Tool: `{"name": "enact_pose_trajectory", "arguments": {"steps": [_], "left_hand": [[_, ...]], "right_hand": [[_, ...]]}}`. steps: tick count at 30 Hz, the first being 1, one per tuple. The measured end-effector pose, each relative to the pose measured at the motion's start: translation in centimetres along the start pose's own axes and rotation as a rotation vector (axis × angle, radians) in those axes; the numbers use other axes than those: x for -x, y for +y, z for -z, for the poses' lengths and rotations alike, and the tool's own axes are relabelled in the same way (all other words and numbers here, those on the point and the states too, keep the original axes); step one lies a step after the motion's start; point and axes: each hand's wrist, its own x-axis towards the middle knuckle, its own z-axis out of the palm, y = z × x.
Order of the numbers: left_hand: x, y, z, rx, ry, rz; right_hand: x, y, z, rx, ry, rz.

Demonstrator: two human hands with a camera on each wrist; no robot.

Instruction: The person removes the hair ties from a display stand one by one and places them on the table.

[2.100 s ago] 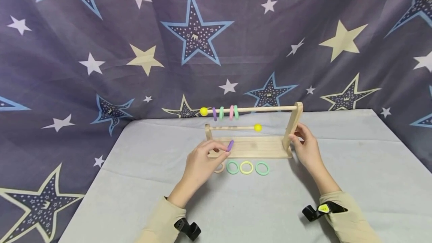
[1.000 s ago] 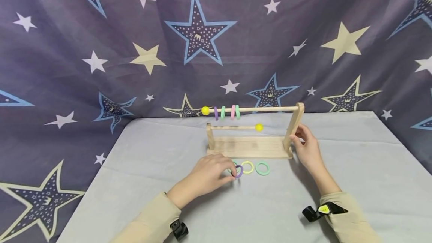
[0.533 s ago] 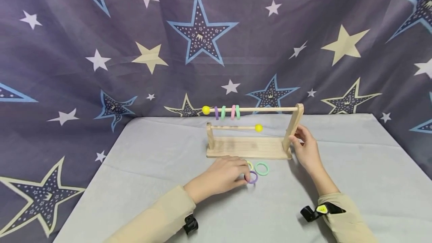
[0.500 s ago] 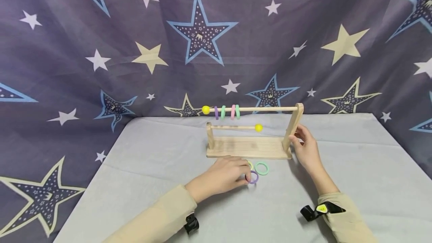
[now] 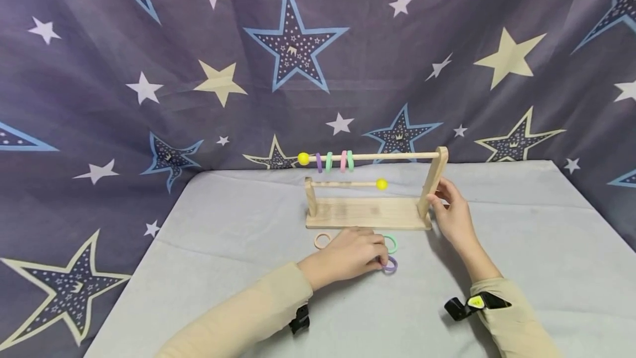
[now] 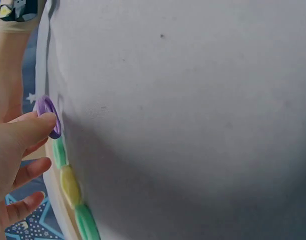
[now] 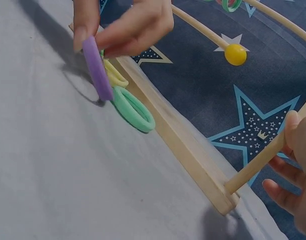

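The left hand [image 5: 355, 256] pinches a purple ring [image 7: 98, 70] between thumb and fingers. The ring pokes out past the fingertips, on the right side of that hand, low over the table [image 5: 223, 236]. It is up on its edge and leans a bit. I can't tell if it touches the cloth.

The right-end green ring [image 7: 124, 114] lies flat just past the purple one – on the side away from the person, close to the wooden base [image 5: 367, 211]. A yellow ring [image 7: 113, 74] is next in the row, then one more green ring [image 6: 86, 222]. A peach ring [image 5: 315, 241] sits at the left end, by the left wrist. The left hand is much nearer to this row than the right hand [image 5: 454, 214].

The right hand holds the tall post [image 5: 432, 184], thumb on one side and fingers behind. The short rod [image 5: 343, 184] is up past the row, and it runs side to side – its yellow ball [image 5: 381, 184] is at the right end.
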Motion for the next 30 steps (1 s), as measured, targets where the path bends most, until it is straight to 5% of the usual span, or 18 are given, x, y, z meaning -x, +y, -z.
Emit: {"name": "enact_pose_trajectory", "arguments": {"steps": [15,30], "left_hand": [[-0.8,-0.2,-0.4,-0.016,-0.034,0.039],[1.0,-0.3,2.1,0.231,0.033,0.172]], "right_hand": [[-0.1,0.1,-0.1,0.042,0.001,0.013],[-0.1,-0.1,-0.1,0.014,0.001,0.006]]}}
